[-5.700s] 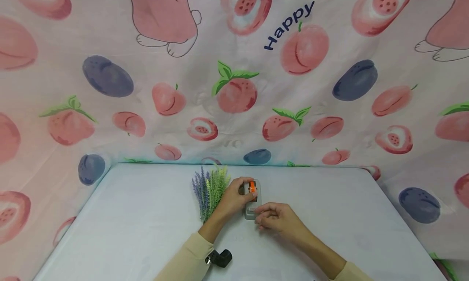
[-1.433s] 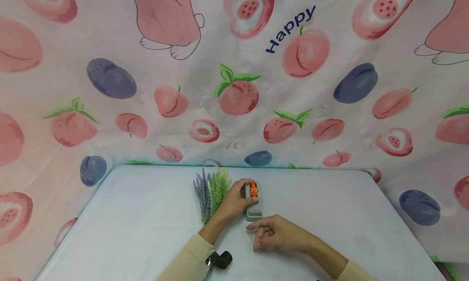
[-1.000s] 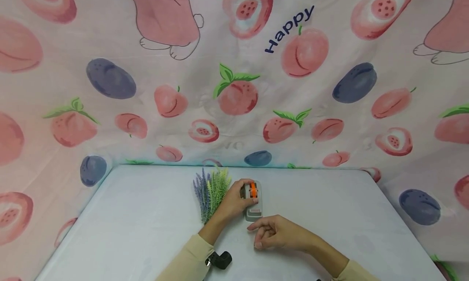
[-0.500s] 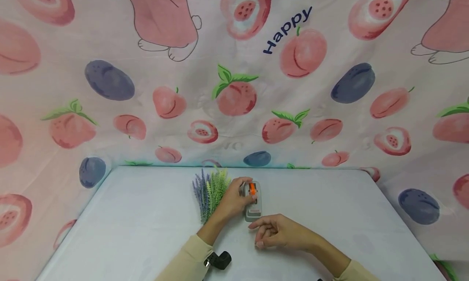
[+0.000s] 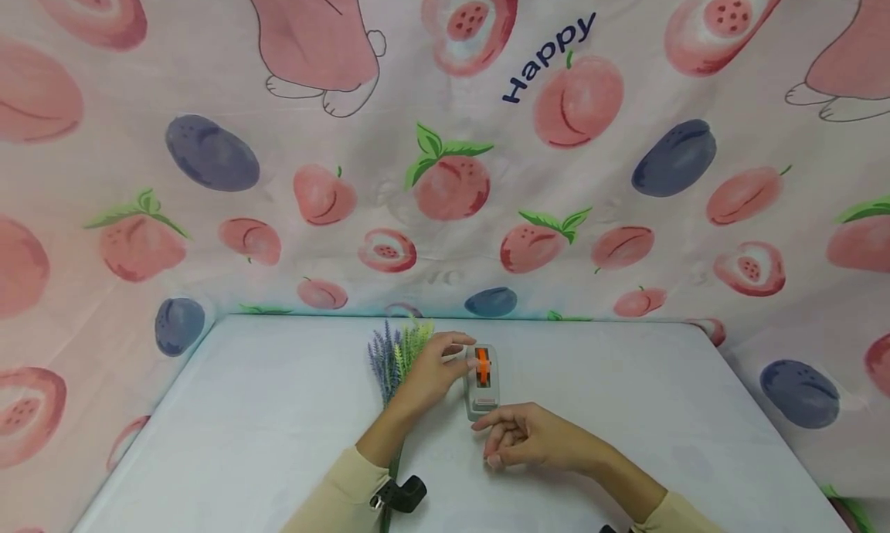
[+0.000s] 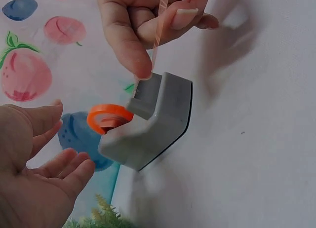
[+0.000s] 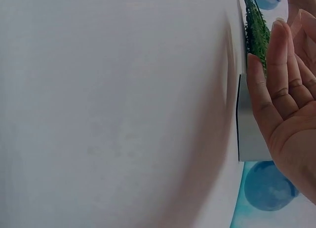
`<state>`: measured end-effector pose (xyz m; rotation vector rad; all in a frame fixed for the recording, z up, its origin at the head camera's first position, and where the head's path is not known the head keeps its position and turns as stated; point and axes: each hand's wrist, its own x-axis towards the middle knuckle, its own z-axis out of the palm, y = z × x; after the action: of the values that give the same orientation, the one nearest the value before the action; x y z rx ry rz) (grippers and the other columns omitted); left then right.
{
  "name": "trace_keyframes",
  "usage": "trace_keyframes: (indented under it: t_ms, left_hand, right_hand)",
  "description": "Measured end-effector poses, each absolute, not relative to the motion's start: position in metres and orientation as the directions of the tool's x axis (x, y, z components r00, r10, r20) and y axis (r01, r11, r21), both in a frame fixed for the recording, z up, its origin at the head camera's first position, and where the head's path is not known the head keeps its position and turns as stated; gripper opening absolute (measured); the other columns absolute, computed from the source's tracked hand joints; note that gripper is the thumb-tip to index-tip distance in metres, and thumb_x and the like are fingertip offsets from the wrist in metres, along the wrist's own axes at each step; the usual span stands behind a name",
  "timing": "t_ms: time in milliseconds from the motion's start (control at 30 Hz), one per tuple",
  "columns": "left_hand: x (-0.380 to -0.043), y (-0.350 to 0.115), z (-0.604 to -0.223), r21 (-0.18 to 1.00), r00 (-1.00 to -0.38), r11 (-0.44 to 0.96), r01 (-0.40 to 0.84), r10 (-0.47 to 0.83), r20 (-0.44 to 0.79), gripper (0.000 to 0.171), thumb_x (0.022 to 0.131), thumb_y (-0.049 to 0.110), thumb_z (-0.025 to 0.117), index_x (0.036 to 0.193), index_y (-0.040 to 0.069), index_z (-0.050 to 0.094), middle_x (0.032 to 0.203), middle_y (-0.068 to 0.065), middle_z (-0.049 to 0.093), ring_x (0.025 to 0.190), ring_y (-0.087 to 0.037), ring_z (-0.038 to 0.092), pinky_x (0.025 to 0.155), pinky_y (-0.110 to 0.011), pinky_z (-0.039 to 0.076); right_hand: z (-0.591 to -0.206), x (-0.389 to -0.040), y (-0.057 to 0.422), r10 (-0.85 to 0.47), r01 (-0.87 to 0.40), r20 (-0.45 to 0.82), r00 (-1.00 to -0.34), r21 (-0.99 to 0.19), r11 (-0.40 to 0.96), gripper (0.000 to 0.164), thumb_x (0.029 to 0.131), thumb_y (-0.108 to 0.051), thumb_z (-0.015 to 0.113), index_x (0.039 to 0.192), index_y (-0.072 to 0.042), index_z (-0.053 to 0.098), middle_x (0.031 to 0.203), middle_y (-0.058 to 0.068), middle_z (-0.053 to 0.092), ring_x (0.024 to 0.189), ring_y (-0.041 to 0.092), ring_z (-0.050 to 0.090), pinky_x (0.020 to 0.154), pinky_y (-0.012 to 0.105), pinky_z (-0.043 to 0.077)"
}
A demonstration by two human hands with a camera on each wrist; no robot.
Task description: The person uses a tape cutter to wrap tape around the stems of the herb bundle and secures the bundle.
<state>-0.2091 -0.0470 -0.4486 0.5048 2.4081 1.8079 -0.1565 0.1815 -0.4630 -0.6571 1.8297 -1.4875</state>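
A grey tape dispenser [image 5: 484, 398] with an orange roll core [image 5: 483, 367] stands on the table, front toward me. My left hand [image 5: 426, 377] is beside its left side, fingers parted; the left wrist view shows a gap between this hand [image 6: 44, 173] and the dispenser [image 6: 143, 141]. My right hand [image 5: 538, 440] is at the dispenser's front, index finger extended toward the cutter, other fingers curled toward the thumb. A clear strip of tape [image 6: 159, 33] runs from the cutter along the right fingers, which appear to pinch it; its far end leaves that view.
Artificial lavender sprigs [image 5: 399, 351], purple and yellow-green, lie left of the dispenser, partly under the left forearm. A white table [image 5: 243, 425] carries everything. Behind it hangs a fruit-printed cloth [image 5: 445, 147]. A black wrist camera [image 5: 406, 493] sits on the left wrist.
My left hand has let go of the dispenser and moved slightly left. Earlier, the right hand drew back from the dispenser's front toward me; lately it has barely moved.
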Motion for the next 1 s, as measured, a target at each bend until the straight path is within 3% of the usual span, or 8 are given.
trace_keyframes:
  t_ms: [333,500,733,1000]
  left_hand:
    - [-0.202,-0.070,-0.447,0.925,-0.954,0.329,0.191,0.283,0.096,0.026,0.103,0.026,0.063,0.125,0.014,0.068,0.127,-0.005,0.067,0.115,-0.025,0.063,0.088,-0.042,0.056]
    - [-0.196,-0.083,-0.447,0.924,-0.957,0.337,0.180,0.278,0.085,0.019,0.103,0.027,0.063,0.120,0.021,0.069,0.122,-0.001,0.069,0.110,-0.019,0.066,0.087,-0.037,0.055]
    - [-0.180,-0.106,-0.448,0.958,-0.949,0.246,0.146,0.309,0.065,0.021,0.103,0.014,0.062,0.121,0.006,0.067,0.119,-0.018,0.068,0.106,-0.024,0.069,0.091,-0.038,0.058]
    - [-0.164,-0.128,-0.447,0.963,-0.955,0.249,0.099,0.295,0.022,0.029,0.102,0.019,0.064,0.125,0.001,0.064,0.115,-0.018,0.069,0.104,-0.031,0.070,0.090,-0.038,0.059]
  right_hand:
    - [-0.462,-0.158,0.183,-0.746,0.023,-0.183,-0.641,-0.975,0.220,0.053,0.094,-0.012,0.074,0.138,0.008,0.055,0.106,0.013,0.071,0.086,0.009,0.066,0.073,0.019,0.054]
    - [-0.462,-0.159,0.183,-0.747,0.022,-0.183,-0.639,-0.975,0.219,0.053,0.094,-0.012,0.074,0.138,0.008,0.054,0.106,0.013,0.071,0.085,0.009,0.066,0.072,0.018,0.054]
    - [-0.460,-0.159,0.181,-0.742,0.016,-0.188,-0.644,-0.972,0.233,0.053,0.094,-0.012,0.074,0.138,0.007,0.055,0.105,0.012,0.071,0.085,0.010,0.066,0.071,0.019,0.053]
    - [-0.458,-0.161,0.181,-0.738,-0.004,-0.182,-0.650,-0.970,0.243,0.054,0.093,-0.014,0.075,0.139,0.006,0.055,0.106,0.012,0.071,0.087,0.012,0.067,0.071,0.019,0.054]
